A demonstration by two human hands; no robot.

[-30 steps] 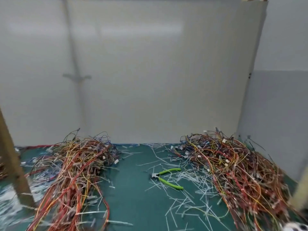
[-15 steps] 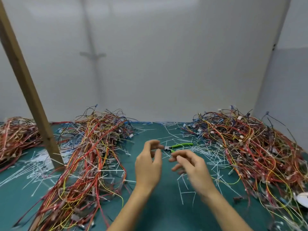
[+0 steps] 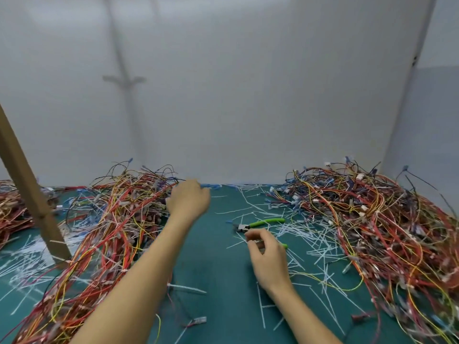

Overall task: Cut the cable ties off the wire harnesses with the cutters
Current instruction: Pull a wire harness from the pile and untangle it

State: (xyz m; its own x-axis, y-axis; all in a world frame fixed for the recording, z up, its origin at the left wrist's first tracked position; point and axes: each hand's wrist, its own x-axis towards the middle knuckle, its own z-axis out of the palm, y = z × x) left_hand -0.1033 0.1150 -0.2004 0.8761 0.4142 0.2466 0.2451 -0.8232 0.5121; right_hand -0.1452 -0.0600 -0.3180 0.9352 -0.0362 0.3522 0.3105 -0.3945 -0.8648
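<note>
Tangled wire harnesses of red, yellow and black leads lie in two heaps, one on the left (image 3: 111,219) and one on the right (image 3: 372,219) of the green mat (image 3: 218,274). Half a second ago both hands met mid-mat. Now the left hand (image 3: 188,199) has reached the left heap's far edge, its fingers blurred, grip unclear. The right hand (image 3: 268,256) curls over the green-handled cutters (image 3: 267,221), but I cannot tell if it grasps them. A fresh cut is likely starting.
</note>
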